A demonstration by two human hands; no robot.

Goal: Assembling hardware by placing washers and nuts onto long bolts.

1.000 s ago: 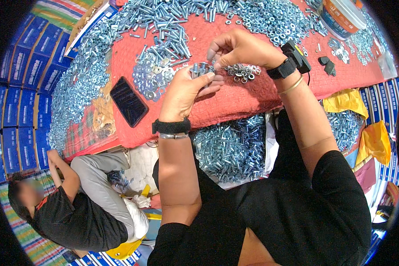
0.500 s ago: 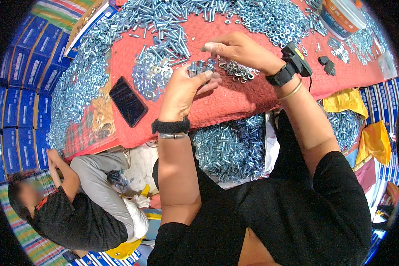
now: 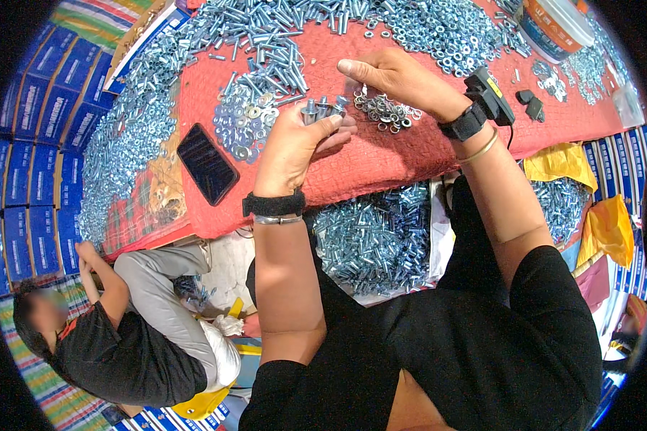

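My left hand [image 3: 298, 140] is closed round several bolts [image 3: 320, 109], their heads up and washers under them, the thumb pressed across the front. Beside its fingers, on the red cloth, lies a small pile of split ring washers [image 3: 392, 115]. My right hand [image 3: 402, 79] hangs at the far side of that pile with its thumb stretched left. Its other fingers are mostly hidden and blurred, so I cannot see whether they hold a ring. Flat washers [image 3: 244, 122] are spread just left of my left hand.
A black phone [image 3: 208, 164] lies on the red cloth [image 3: 366, 169]. Heaps of bolts [image 3: 273, 57] and nuts [image 3: 446, 36] cover the far side, near a plastic bucket [image 3: 557, 29]. More bolts [image 3: 374, 237] fill a container below the edge. A person [image 3: 122, 337] sits at left by stacked blue boxes [image 3: 36, 172].
My right hand has moved slightly right, away from the bolts in my left hand, and its thumb now points out to the left. My left hand has shifted slightly left, still gripping the bolts.
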